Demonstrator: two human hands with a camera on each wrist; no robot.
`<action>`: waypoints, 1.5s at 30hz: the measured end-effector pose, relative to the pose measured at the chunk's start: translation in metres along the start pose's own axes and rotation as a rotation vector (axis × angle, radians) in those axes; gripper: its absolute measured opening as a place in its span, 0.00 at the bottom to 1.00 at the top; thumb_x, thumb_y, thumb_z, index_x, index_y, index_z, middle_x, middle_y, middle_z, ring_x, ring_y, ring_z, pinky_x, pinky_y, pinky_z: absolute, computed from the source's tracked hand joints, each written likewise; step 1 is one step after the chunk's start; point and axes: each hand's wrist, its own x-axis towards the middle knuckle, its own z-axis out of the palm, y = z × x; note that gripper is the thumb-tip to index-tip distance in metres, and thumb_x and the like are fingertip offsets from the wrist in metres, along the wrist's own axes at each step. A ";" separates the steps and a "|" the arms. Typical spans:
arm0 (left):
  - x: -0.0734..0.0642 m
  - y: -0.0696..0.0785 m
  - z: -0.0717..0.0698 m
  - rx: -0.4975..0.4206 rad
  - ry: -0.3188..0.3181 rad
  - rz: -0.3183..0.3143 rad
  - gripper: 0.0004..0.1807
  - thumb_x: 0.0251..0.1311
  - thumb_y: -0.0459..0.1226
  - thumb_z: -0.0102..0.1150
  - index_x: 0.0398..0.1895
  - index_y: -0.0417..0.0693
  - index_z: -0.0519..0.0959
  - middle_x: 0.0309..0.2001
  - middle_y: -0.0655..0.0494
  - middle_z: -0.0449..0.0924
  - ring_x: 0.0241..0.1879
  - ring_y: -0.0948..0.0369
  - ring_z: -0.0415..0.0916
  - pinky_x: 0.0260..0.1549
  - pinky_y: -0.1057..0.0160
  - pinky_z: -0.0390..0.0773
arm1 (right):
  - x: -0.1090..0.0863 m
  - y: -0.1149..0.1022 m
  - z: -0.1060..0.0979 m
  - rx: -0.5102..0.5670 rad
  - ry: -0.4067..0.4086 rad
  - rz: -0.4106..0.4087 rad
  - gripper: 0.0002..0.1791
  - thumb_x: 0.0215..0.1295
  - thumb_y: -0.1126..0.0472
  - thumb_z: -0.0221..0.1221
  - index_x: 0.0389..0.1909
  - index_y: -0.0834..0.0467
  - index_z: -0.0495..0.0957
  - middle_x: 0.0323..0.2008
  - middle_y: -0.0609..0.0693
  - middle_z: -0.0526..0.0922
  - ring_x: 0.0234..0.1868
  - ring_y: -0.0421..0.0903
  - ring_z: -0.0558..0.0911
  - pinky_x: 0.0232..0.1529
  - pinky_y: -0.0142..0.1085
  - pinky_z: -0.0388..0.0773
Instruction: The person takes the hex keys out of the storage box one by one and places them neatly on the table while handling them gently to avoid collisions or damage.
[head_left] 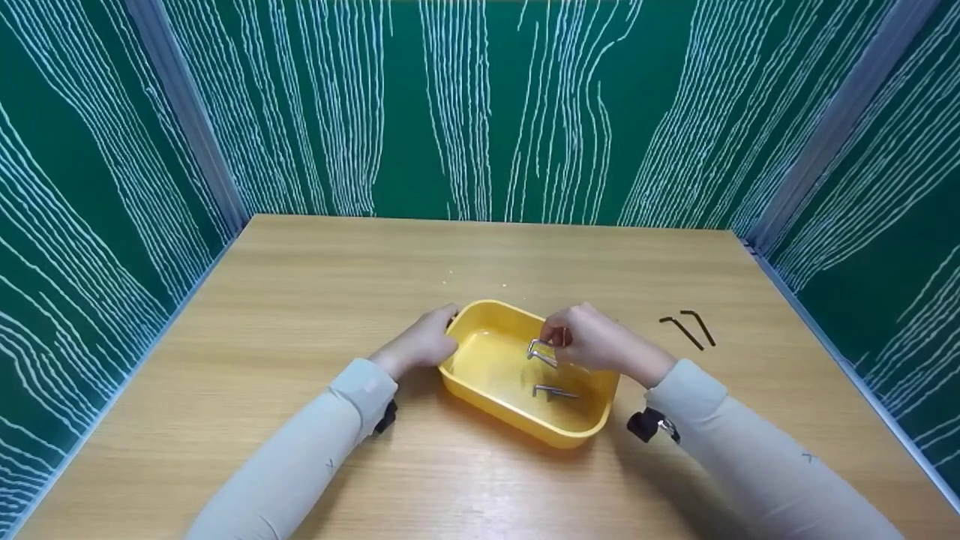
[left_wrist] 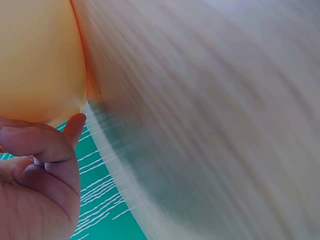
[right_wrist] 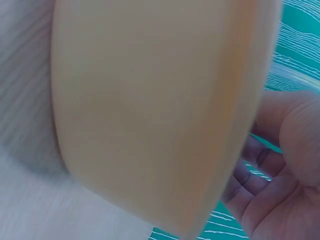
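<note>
A yellow plastic tray [head_left: 501, 415] sits at an angle on the table. My left hand [head_left: 424, 341] grips its left end, thumb at the rim; in the left wrist view the fingers lie against the tray's outside [left_wrist: 40, 60]. Over the tray's right half, my right hand [head_left: 596, 341] pinches silver L-shaped hex keys [head_left: 545, 360], apparently two. More silver hex keys [head_left: 555, 391] lie on the tray floor below; their exact number is unclear. The right wrist view shows the tray wall [right_wrist: 140, 100] hiding the fingertips of the right hand [right_wrist: 285, 170].
Two black hex keys [head_left: 682, 332] lie on the wooden table [head_left: 337, 277] to the right of the tray. Small pale specks [head_left: 504, 285] are scattered behind it. Green panels with white wavy lines [head_left: 405, 112] enclose the table's back and sides.
</note>
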 end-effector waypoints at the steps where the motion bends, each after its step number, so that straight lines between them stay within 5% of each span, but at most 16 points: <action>1: 0.000 0.000 0.000 0.000 -0.001 0.000 0.27 0.61 0.22 0.50 0.65 0.38 0.76 0.51 0.45 0.83 0.47 0.55 0.78 0.56 0.53 0.82 | 0.000 0.001 -0.001 0.000 0.007 -0.008 0.10 0.62 0.74 0.69 0.42 0.62 0.91 0.32 0.51 0.88 0.32 0.44 0.80 0.37 0.35 0.84; 9: 0.000 0.000 0.000 -0.022 -0.026 -0.021 0.23 0.64 0.22 0.49 0.62 0.40 0.76 0.47 0.46 0.82 0.43 0.57 0.78 0.48 0.57 0.82 | 0.000 0.006 -0.004 -0.030 0.060 -0.052 0.08 0.62 0.75 0.68 0.40 0.64 0.90 0.32 0.54 0.88 0.32 0.44 0.80 0.36 0.36 0.84; 24: -0.001 0.000 0.001 -0.024 -0.009 -0.008 0.26 0.63 0.22 0.50 0.65 0.39 0.76 0.50 0.43 0.83 0.46 0.55 0.79 0.54 0.53 0.83 | -0.009 0.021 -0.012 0.023 0.073 0.056 0.12 0.62 0.77 0.66 0.45 0.66 0.90 0.39 0.62 0.90 0.35 0.47 0.82 0.40 0.40 0.88; 31: -0.001 -0.002 0.000 -0.021 -0.012 -0.011 0.29 0.64 0.23 0.51 0.69 0.40 0.75 0.54 0.45 0.83 0.50 0.54 0.79 0.59 0.51 0.82 | -0.014 0.028 -0.015 0.019 0.094 0.090 0.11 0.63 0.76 0.66 0.45 0.65 0.90 0.37 0.58 0.90 0.35 0.47 0.83 0.40 0.40 0.88; 45: -0.002 -0.004 0.000 -0.036 -0.019 0.013 0.29 0.62 0.22 0.49 0.69 0.38 0.75 0.52 0.44 0.83 0.46 0.56 0.78 0.53 0.54 0.83 | -0.023 0.038 -0.025 0.020 0.113 0.141 0.11 0.63 0.75 0.66 0.46 0.65 0.89 0.37 0.57 0.89 0.36 0.50 0.82 0.43 0.45 0.88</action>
